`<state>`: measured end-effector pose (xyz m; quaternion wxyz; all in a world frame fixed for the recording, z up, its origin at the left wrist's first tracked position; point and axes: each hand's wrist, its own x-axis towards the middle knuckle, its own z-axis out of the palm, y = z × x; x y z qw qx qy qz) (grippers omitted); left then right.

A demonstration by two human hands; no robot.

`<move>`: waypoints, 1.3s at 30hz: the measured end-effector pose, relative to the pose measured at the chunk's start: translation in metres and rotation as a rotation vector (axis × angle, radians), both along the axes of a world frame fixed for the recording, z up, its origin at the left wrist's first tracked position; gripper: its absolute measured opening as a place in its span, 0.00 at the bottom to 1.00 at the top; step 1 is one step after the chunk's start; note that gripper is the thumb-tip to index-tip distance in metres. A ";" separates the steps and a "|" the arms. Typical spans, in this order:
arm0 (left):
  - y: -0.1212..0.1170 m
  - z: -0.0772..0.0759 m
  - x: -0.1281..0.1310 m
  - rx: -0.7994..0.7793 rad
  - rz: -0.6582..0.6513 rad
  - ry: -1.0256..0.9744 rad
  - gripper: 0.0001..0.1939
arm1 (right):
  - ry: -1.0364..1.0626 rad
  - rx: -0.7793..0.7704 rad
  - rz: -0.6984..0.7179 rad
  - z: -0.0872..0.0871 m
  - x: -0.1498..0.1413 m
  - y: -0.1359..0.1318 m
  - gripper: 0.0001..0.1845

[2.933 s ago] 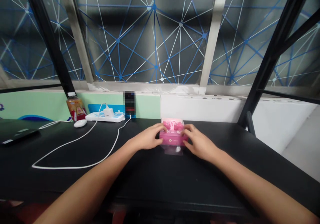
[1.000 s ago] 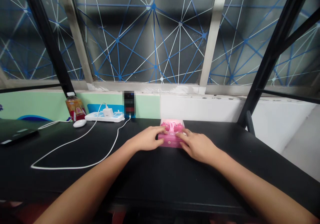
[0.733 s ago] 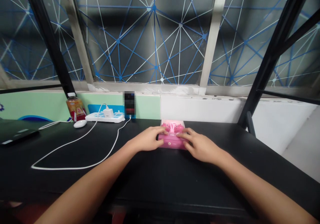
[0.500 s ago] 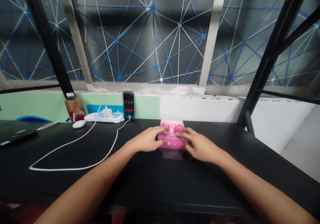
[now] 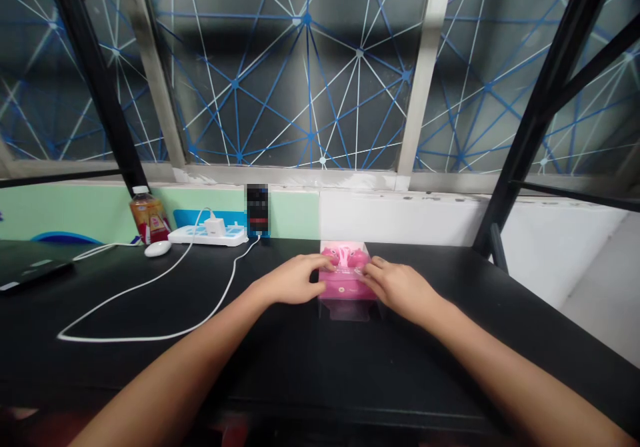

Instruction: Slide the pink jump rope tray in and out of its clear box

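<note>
A small pink box (image 5: 347, 286) with a clear-looking cover lies on the black desk (image 5: 320, 367). Two rounded pink pieces (image 5: 358, 258) show inside its far part, with a paler pink strip between them. My left hand (image 5: 295, 279) holds the box's left side, fingers bent over the top edge and thumb lower down at the front corner. At the right edge, the fingers of my right hand (image 5: 397, 287) are drawn together and pinch at the box's upper rim; the exact bit they grip is hidden. A see-through or reflecting patch (image 5: 349, 310) shows just before the box.
To the left are a white power strip (image 5: 207, 235) with a plugged-in charger, a looping white cable (image 5: 150, 339), a white mouse (image 5: 157, 248), a drink bottle (image 5: 150, 217) and a dark flat device (image 5: 35, 276). A phone (image 5: 258, 210) leans against the wall. Black frame posts (image 5: 530, 114) flank the desk.
The fingers of my right hand have drawn together and shifted slightly at the box's right edge. The box has moved slightly right; my left hand stays nearly in place.
</note>
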<state>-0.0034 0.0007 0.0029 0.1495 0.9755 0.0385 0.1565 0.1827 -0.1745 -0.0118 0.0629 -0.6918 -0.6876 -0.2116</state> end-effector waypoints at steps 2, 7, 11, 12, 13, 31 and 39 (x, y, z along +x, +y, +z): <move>0.000 0.001 0.000 -0.028 -0.011 -0.012 0.16 | -0.027 -0.006 0.036 0.000 0.003 0.001 0.17; -0.002 0.004 0.000 -0.088 -0.007 -0.032 0.12 | 0.074 0.002 0.007 0.001 0.005 -0.003 0.16; -0.002 0.004 0.002 -0.112 0.013 -0.030 0.13 | 0.086 -0.001 0.077 0.004 0.001 -0.011 0.28; -0.001 0.004 0.002 -0.110 0.017 -0.029 0.13 | 0.065 0.009 0.113 0.005 -0.003 -0.012 0.27; -0.001 0.004 0.002 -0.103 0.019 -0.030 0.12 | 0.046 0.015 0.151 0.007 -0.007 -0.014 0.23; 0.004 -0.004 0.021 0.084 0.249 -0.012 0.17 | 0.416 -0.361 0.598 0.019 -0.050 -0.038 0.08; 0.018 -0.008 0.037 0.036 0.398 -0.020 0.20 | 0.715 -0.619 0.819 0.026 -0.057 -0.047 0.08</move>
